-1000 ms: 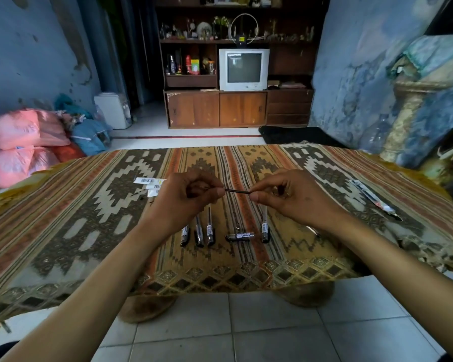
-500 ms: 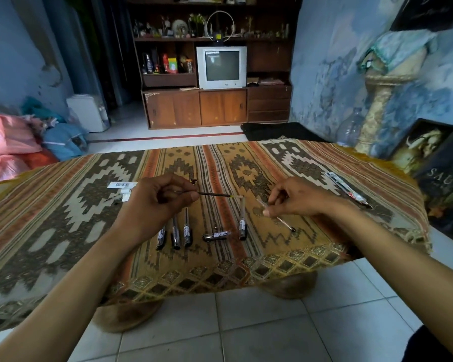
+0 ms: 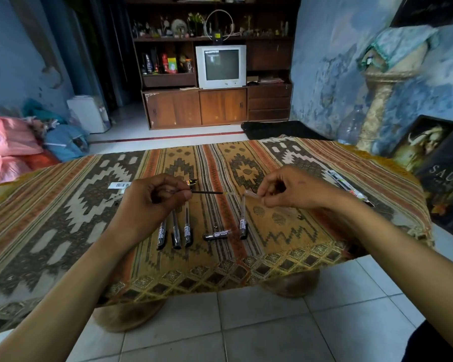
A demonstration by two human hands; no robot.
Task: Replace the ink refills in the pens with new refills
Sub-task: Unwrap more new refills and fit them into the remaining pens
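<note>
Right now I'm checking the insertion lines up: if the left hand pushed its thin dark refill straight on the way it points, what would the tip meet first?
Probably the clear plastic pen barrel pinched by the right hand. The thin dark refill in the left hand points toward it, though depth is uncertain.

Low table under patterned woven cloth, bearing pens, a pen cap, refill packet.

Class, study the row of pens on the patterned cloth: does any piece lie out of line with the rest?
Yes. Four pens lie pointing away from the viewer, but the short black piece between them lies crosswise, apparently a detached pen part. Nothing looks spilled or broken.
</note>
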